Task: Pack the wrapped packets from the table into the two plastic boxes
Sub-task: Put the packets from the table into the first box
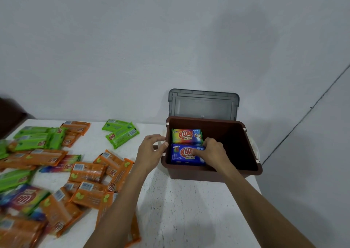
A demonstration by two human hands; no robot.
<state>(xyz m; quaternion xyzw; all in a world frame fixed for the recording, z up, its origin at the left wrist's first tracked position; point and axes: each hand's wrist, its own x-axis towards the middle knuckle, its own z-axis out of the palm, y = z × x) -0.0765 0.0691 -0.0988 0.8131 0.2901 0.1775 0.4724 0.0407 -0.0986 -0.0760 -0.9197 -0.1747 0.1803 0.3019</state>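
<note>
A brown plastic box (pixel 212 173) stands on the white table, its grey lid (pixel 203 103) tipped up behind it. Inside, at its left end, lie a green-edged rainbow packet (pixel 186 136) and in front of it a blue packet (pixel 181 155). My right hand (pixel 212 150) reaches into the box, and its fingers hold the blue packet's right end. My left hand (pixel 151 150) rests on the box's left rim with its fingers curled over the edge. Many orange packets (pixel 88 172) and green packets (pixel 121 133) lie scattered on the table to the left.
The white speckled table (pixel 180 210) ends just right of the box and at the wall behind. A dark object (pixel 11 115) sits at the far left beyond the table. Rainbow packets (pixel 22 198) lie among the orange ones. Only one box is in view.
</note>
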